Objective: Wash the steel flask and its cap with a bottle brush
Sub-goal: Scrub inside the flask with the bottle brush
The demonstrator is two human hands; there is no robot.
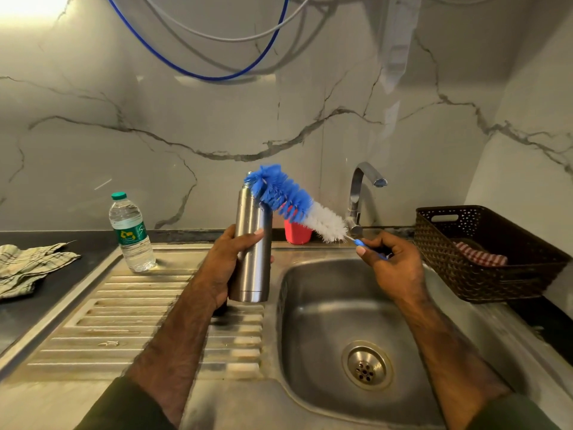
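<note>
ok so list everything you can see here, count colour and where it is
steel flask: 1, silver, upright in left hand above drainboard
bottle brush: 1, blue and white, tip at flask's top
water bottle: 1, clear, green cap, on drainboard
cup: 1, red, behind sink
tap: 1, chrome, behind sink
sink: 1, steel
basket: 1, dark brown, right counter, holds checked cloth
cloth: 1, checked, left counter
left hand: grips flask
right hand: holds brush handle

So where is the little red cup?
The red plastic cup stands at the back of the steel sink, left of the steel tap, partly hidden behind the blue-and-white bottle brush.
</note>
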